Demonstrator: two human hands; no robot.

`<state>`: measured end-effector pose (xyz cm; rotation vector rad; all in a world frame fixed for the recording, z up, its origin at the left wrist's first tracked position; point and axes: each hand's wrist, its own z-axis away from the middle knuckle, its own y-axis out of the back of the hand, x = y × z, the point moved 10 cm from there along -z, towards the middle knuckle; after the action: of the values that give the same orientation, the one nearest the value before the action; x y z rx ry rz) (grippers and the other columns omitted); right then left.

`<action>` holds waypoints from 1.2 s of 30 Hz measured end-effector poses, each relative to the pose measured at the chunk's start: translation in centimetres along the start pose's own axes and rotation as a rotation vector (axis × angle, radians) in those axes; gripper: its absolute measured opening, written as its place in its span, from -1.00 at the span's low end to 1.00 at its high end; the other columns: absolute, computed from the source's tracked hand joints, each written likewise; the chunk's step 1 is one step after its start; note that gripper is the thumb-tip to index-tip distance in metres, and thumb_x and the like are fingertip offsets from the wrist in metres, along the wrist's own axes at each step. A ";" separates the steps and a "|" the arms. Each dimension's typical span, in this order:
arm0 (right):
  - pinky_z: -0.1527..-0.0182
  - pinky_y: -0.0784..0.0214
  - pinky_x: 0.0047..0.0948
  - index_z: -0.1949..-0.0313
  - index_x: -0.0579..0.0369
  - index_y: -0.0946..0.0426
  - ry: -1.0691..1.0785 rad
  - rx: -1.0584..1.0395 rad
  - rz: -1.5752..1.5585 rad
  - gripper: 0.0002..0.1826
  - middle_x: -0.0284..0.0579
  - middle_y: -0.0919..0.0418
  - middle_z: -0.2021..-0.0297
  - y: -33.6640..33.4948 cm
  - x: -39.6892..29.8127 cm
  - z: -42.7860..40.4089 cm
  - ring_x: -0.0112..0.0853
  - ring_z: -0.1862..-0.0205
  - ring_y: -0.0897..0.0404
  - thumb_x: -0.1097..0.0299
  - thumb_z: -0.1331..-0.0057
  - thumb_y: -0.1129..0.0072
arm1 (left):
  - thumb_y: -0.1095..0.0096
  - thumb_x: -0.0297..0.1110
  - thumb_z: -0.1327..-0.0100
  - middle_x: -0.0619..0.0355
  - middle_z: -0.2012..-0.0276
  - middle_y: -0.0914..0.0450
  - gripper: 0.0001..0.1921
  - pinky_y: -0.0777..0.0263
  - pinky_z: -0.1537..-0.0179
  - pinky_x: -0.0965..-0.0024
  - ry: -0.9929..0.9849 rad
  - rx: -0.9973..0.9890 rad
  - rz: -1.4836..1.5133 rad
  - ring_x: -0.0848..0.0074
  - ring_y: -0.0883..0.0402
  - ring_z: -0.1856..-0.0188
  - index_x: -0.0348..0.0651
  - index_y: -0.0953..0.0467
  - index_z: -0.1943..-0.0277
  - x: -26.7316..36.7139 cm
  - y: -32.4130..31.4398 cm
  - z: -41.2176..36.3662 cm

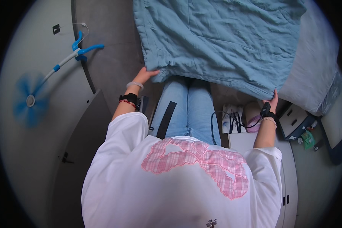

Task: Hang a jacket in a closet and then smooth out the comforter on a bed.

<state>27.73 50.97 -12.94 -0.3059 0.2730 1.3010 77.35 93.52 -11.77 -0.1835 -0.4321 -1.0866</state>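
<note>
A wrinkled blue-green quilt (216, 42) stretches out before me, over my knees and partly over a bed with a pale grey sheet (310, 65). My left hand (148, 75) grips its near left corner, thumb on top. At the near right corner, my right hand (272, 101) holds the edge, with most of the fingers hidden by the cloth and a wrist device. The quilt's near edge hangs between both hands and sags in folds.
A blue and white standing fan (30, 100) with turning blades is at the left. A dark door (82, 148) stands lower left. A nightstand (292, 121) with small items adjoins the bed. A white cabinet (286, 176), a bag and a pink item lie at right.
</note>
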 end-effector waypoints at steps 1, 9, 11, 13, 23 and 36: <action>-0.02 -0.09 -0.21 0.04 0.14 -0.23 0.150 0.017 0.308 -0.49 -0.08 -0.26 0.04 2.1 -4.6 -1.8 -0.24 0.00 -0.24 0.25 -0.02 -0.08 | -0.12 -0.38 0.01 0.08 0.16 -0.45 -0.59 -0.13 -0.01 0.44 -0.085 -0.033 0.196 0.42 -0.36 0.07 -0.33 -0.33 0.06 2.0 0.1 -1.5; -0.05 -0.12 -0.24 0.11 0.37 -0.27 0.493 -0.235 0.018 -0.61 0.11 -0.37 0.14 -13.7 -20.7 8.2 -0.18 0.07 -0.35 0.33 -0.14 0.05 | -0.01 -0.42 -0.09 0.05 0.24 -0.46 -0.72 -0.34 0.24 0.47 -0.701 0.183 0.806 0.44 -0.48 0.31 -0.30 -0.34 0.11 28.9 8.6 11.3; 0.05 -0.22 -0.29 0.19 0.26 -0.35 0.496 -0.130 0.108 -0.68 -0.04 -0.43 0.23 -9.3 -19.4 5.6 -0.27 0.17 -0.41 0.37 -0.07 -0.06 | -0.09 -0.29 -0.06 0.03 0.23 -0.46 -0.66 -0.31 0.24 0.45 -0.536 0.406 0.477 0.41 -0.47 0.31 -0.33 -0.35 0.15 22.4 9.4 5.4; 0.07 -0.23 -0.32 0.21 0.20 -0.36 0.423 0.102 0.103 -0.68 -0.10 -0.43 0.25 -7.4 -13.9 4.0 -0.30 0.20 -0.41 0.36 -0.03 -0.12 | -0.12 -0.27 -0.01 0.06 0.31 -0.48 -0.67 -0.28 0.26 0.47 -0.341 0.550 0.163 0.44 -0.45 0.32 -0.35 -0.37 0.24 16.3 9.3 1.9; 0.00 -0.13 -0.15 0.05 0.23 -0.22 0.167 0.210 0.072 -0.54 -0.03 -0.31 0.07 -1.1 -6.1 -1.4 -0.16 0.05 -0.29 0.18 -0.14 0.03 | 0.04 -0.50 0.20 0.14 0.54 -0.40 -0.69 -0.26 0.40 0.50 -0.208 0.284 0.214 0.50 -0.39 0.47 -0.35 -0.38 0.28 7.4 9.7 -2.8; 0.32 -0.35 -0.51 0.43 0.09 -0.35 0.186 0.104 0.361 -0.70 -0.35 -0.28 0.65 -12.1 16.1 5.1 -0.54 0.55 -0.34 0.18 0.00 -0.19 | -0.23 -0.17 0.12 0.01 0.23 -0.34 -0.64 -0.16 0.09 0.28 -0.336 0.795 -0.356 0.21 -0.30 0.13 -0.17 -0.34 0.31 8.4 5.4 1.1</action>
<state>43.55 64.41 -13.25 -0.2979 0.5718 1.6096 85.15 89.57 -6.87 0.4371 -1.1967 -1.1520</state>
